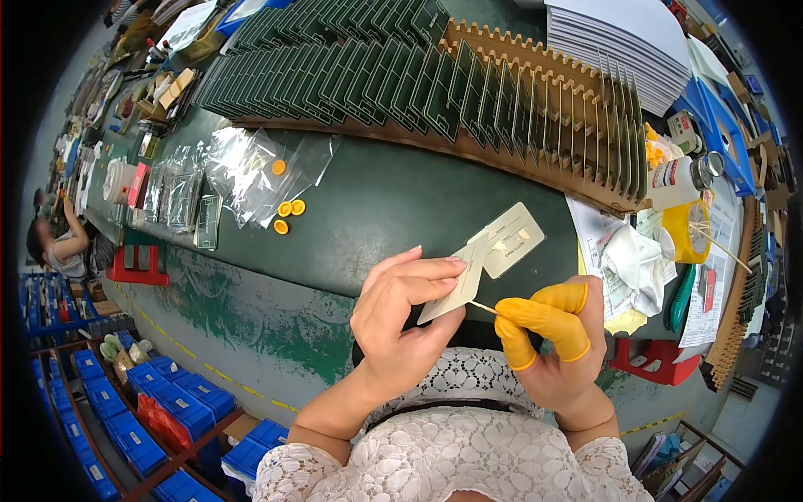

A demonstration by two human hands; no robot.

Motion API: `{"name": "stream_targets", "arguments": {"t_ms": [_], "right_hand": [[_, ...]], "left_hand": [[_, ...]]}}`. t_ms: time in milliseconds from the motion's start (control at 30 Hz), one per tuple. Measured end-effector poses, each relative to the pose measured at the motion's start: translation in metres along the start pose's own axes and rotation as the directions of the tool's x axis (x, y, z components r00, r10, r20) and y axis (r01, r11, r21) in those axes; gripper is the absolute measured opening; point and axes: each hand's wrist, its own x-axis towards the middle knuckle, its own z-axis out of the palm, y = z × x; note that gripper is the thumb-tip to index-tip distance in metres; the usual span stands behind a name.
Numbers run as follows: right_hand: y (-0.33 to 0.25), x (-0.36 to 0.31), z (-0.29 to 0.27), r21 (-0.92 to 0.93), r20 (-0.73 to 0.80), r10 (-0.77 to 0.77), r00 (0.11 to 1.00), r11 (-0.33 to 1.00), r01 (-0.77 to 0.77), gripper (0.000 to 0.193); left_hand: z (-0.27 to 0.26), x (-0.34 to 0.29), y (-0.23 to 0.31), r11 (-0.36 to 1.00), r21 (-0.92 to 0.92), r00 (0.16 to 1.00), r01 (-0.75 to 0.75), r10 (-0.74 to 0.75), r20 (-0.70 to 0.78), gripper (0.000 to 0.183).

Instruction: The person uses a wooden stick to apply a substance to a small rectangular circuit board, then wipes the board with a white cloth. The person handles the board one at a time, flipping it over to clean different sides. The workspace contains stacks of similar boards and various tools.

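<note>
Lining the counter's far edge, a long brown toothed rack (477,38) holds leaning dark green rectangular panels (335,84) before us. Toward the right end we have a white bottle (672,184), a round yellow cup (679,230) and a crumpled white cloth (633,263); transparent plastic bags (242,163) lie toward the left. Near the front edge, a flat cream rectangular plate (514,243) is partly hidden by the one we hold. Our counter (368,197) is green-topped; blue plastic bins (130,439) fill the room's lower left. Over the front edge, our left hand (406,322) pinches a tilted cream plate (454,289) between thumb and fingers; our right hand (556,343), yellow-sheathed fingers curled, grips a thin pale stick (483,308) pointing at its edge, contact unclear.
</note>
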Motion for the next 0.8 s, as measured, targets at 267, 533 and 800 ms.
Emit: {"name": "stream_targets", "arguments": {"t_ms": [267, 533, 800], "right_hand": [[0.0001, -0.0002, -0.0008, -0.03, -0.006, -0.014, 1.0, 0.999, 0.014, 0.036], [-0.0011, 0.0, 0.0014, -0.07, -0.016, -0.042, 0.999, 0.997, 0.04, 0.035], [-0.0012, -0.0004, 0.0003, -0.106, -0.032, -0.028, 0.999, 0.994, 0.025, 0.037]], "left_hand": [[0.0002, -0.0003, 0.0, 1.0, 0.005, 1.0, -0.001, 0.001, 0.0, 0.029], [0.0004, -0.001, -0.0035, 1.0, 0.004, 1.0, -0.008, 0.008, -0.026, 0.03], [0.0012, -0.0008, -0.004, 0.999, 0.02, 0.999, -0.027, 0.028, -0.034, 0.031]]}}
